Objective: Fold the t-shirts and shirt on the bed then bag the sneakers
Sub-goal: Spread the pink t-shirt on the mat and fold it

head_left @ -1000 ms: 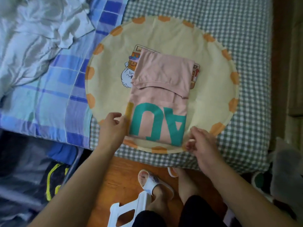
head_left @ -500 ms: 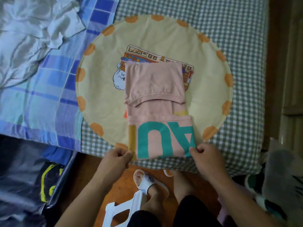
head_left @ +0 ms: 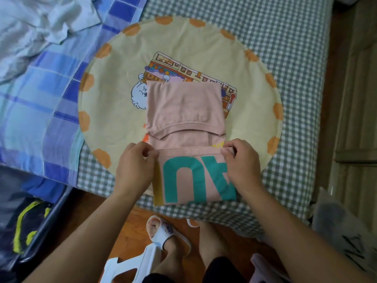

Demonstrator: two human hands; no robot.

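Hands: left [head_left: 133,168], right [head_left: 241,167] pinch pink t-shirt [head_left: 184,111] fold between.

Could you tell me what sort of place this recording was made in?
Most likely a bedroom at home: a bed with a green checked sheet and a blue plaid blanket, a pink t-shirt being folded there, and a slippered foot on the wooden floor.

Both forearms are bare, no sleeves in sight, and neither the left hand [head_left: 134,168] nor the right hand [head_left: 241,166] wears a ring or watch. Dark shorts [head_left: 216,270] cover the lap. The feet wear white slides [head_left: 170,234] (one strap shows a faint purplish print).
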